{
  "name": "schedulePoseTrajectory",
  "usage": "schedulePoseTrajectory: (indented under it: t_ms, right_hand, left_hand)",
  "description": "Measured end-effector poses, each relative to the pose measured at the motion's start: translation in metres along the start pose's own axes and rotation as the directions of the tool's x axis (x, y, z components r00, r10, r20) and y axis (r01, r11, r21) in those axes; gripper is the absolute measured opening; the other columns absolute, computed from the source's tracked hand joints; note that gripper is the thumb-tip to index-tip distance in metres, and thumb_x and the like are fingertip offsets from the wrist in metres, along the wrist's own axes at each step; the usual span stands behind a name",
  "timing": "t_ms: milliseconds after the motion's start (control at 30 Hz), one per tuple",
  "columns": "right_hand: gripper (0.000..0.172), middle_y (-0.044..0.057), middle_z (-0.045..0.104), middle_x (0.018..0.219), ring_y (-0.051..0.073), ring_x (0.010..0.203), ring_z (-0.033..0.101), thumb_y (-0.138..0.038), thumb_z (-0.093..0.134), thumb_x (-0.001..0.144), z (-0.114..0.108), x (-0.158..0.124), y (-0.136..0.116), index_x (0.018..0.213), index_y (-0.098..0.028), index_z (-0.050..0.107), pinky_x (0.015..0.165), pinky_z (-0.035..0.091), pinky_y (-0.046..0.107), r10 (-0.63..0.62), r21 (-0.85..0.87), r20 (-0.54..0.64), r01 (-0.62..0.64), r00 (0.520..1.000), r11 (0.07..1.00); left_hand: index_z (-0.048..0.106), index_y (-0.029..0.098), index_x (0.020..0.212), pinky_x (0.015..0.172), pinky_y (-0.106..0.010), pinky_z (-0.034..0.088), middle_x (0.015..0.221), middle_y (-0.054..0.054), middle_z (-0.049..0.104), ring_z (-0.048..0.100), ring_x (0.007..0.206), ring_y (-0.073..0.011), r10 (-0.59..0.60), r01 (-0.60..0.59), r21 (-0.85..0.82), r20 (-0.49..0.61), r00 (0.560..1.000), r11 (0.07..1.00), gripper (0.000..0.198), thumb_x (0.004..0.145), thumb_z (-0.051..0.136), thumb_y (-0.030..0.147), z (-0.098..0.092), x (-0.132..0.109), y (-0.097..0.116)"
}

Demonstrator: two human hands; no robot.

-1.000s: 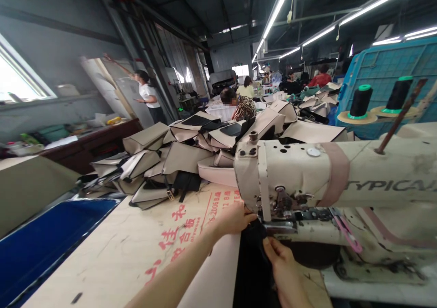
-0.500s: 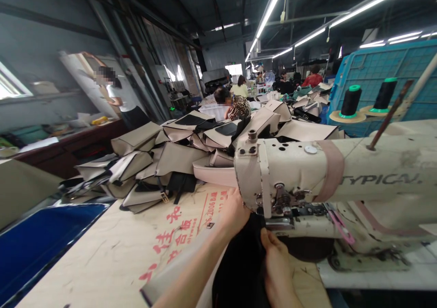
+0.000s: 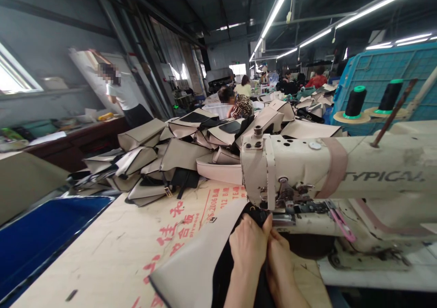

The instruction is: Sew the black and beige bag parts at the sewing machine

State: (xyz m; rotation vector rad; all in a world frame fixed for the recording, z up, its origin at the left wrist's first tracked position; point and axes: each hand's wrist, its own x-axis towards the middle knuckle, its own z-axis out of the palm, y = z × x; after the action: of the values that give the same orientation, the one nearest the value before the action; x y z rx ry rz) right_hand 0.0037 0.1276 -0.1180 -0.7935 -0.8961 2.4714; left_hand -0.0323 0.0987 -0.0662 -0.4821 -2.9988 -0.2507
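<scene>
A beige bag (image 3: 194, 262) with black lining lies at the head of a white sewing machine (image 3: 300, 157). My left hand (image 3: 248, 237) is closed on the black part, close under the needle area. Right beside it, my right hand (image 3: 280, 253) grips the same black edge with thumb and fingers. The two hands almost touch. A small gold-coloured ring shows on the black material near the machine's foot. My fingers and the machine head hide the exact stitching spot.
Beige and black bags (image 3: 184, 155) are heaped behind the plywood tabletop (image 3: 112, 248). A blue-lined bin (image 3: 51, 239) stands at left. Black thread spools (image 3: 355, 102) sit above the machine, before a blue crate (image 3: 385, 66). Pink thread snips (image 3: 341, 221) rest on the machine. Other people are farther back.
My left hand has come back from beside the machine head towards my right hand and now grips the black edge. More of the beige panel shows. The view has shifted slightly.
</scene>
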Motion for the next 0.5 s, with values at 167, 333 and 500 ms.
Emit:
schedulePoseTrajectory:
  t_ms: [167, 333, 500]
  right_hand:
    - [0.033, 0.006, 0.066, 0.076, 0.021, 0.073, 0.06, -0.041, 0.07, 0.057, 0.002, -0.001, -0.004, 0.075, -0.013, 0.067, 0.062, 0.046, 0.025, -0.008, -0.003, -0.03, 0.008, 1.0, 1.0]
    - [0.043, 0.008, 0.067, 0.081, 0.025, 0.085, 0.059, -0.044, 0.071, 0.055, 0.002, 0.003, -0.003, 0.083, -0.012, 0.069, 0.072, 0.047, 0.029, -0.037, -0.018, -0.085, 0.036, 0.996, 0.999]
    - [0.043, 0.009, 0.066, 0.087, 0.025, 0.092, 0.056, -0.046, 0.071, 0.056, 0.003, 0.004, -0.003, 0.082, -0.012, 0.069, 0.08, 0.044, 0.03, -0.065, -0.04, -0.098, 0.061, 0.993, 0.997]
  left_hand:
    - [0.051, 0.015, 0.077, 0.053, -0.028, 0.037, 0.065, -0.009, 0.064, 0.063, 0.066, -0.0242, 0.03, -0.031, -0.069, -0.015, 0.999, 0.997, 0.04, 0.086, 0.03, 0.048, 0.004, 0.0, -0.011]
    - [0.048, 0.019, 0.07, 0.048, -0.022, 0.03, 0.056, -0.001, 0.058, 0.057, 0.054, -0.0158, 0.05, -0.032, -0.29, 0.053, 0.997, 0.956, 0.038, 0.087, 0.031, 0.049, 0.01, 0.006, -0.024]
    - [0.047, 0.02, 0.068, 0.047, -0.021, 0.026, 0.053, 0.001, 0.054, 0.052, 0.049, -0.0133, 0.09, -0.052, -0.344, 0.093, 0.992, 0.937, 0.038, 0.085, 0.034, 0.05, 0.007, 0.016, -0.026]
